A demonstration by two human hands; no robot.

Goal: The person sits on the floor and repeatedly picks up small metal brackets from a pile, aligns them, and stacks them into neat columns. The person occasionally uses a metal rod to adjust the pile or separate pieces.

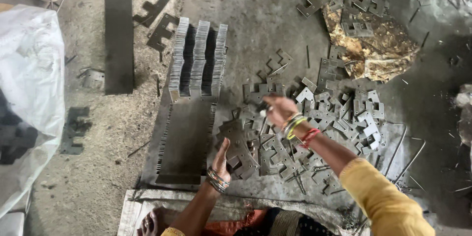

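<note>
Notched steel plates (314, 118) lie heaped on the floor (265, 15). Our left hand (222, 160) clasps a small sheaf of them; our right hand (276, 110) pinches one above the heap — beside a neat upright stack (199, 56) on a metal sheet (184, 142).

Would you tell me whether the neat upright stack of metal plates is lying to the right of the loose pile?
No, the stacked plates stand left of the loose pile on the floor.
</note>
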